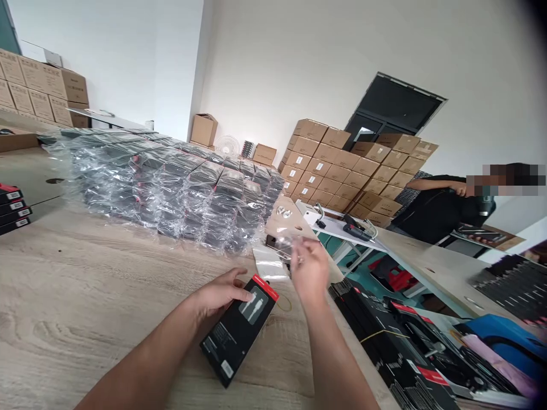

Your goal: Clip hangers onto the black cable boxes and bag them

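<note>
At the far left of the room, cardboard cartons (34,85) stand stacked against a white wall (128,57). A small stack of black boxes (12,208) with red ends lies at the left edge of the wood-grain bench (85,296). Along the far side of the bench sits a large shrink-wrapped block of black boxes (171,193). Near the bench's front edge, the left hand (222,293) holds a black box (237,330) with a red end, fingers closed across its face. A yellow rubber band (284,303) lies just beside the box. A white sleeve (269,265) lies on the bench beneath a clear plastic bag (282,247). The right hand (310,273) is blurred, its fingers drawn narrow at the bag; contact cannot be confirmed. Beyond, a second carton stack (337,171) rises before a dark-framed opening (395,105). At right, a person in black (440,210) stands past the bench, and more black boxes (397,347) lie on a lower surface beyond its right edge.
</note>
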The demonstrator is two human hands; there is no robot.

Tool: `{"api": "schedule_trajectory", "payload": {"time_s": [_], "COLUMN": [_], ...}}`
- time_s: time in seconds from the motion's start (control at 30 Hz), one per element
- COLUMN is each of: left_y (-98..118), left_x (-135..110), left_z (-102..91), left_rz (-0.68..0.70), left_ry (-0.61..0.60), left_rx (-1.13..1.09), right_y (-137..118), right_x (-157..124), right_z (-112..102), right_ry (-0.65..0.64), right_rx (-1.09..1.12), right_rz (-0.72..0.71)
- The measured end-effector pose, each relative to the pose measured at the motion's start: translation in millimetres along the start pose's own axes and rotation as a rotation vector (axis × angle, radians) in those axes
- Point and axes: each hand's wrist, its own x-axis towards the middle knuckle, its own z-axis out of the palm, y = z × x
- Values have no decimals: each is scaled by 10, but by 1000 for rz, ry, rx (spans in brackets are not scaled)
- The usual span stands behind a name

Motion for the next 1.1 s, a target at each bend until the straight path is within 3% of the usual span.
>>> {"api": "schedule_trajectory", "payload": {"time_s": [0.07, 0.17, 0.27, 0.4, 0.6, 0.87, 1.1], "left_y": [-18, -44, -47, -37, -48, -194, -227], "left_x": [-2, 18, 45, 61, 33, 176, 209], "left_z": [-56, -126, -151, -99, 79, 75, 47], "left_rz": [-68, -79, -56, -69, -30, 243, 363], "left_ry": [4, 37, 102, 124, 87, 271, 247], "left_rx": [15, 56, 72, 120, 144, 279, 432], "right_y": [-1, 33, 71, 69, 2, -95, -175], "right_x": [-237, -541, -647, -633, -653, -599, -588], "right_z": [184, 432, 520, 457, 375, 269, 192], "right_ry": [-244, -473, -561, -623, -564, -472, -488], "right_rx": [50, 299, 553, 743, 769, 508, 471], "right_rz": [-22, 102, 231, 357, 437, 175, 121]}}
